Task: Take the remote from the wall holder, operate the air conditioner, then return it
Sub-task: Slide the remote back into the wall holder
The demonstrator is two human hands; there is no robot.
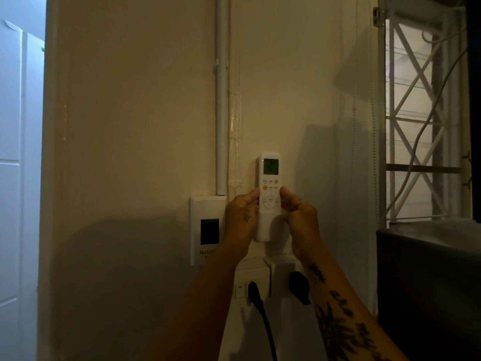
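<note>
The remote (269, 188) stands upright in the wall holder (268, 227), pinched on its two side edges by the fingers of the left hand (240, 217) and right hand (299, 212); it seems light, stiff and smooth, so holding the sides is safest.

The slim white plastic remote (269, 186) has a smooth, slightly glossy shell and a glassy green display. The white plastic wall holder (265, 229) beneath it looks smooth and matt. The cream painted wall (145, 113) is matt, faintly uneven. A round white plastic conduit pipe (221, 100) shows a soft sheen. The white plastic switch plate (205, 230) is smooth, and the black power cable (265, 321) looks rubbery, matt.
</note>
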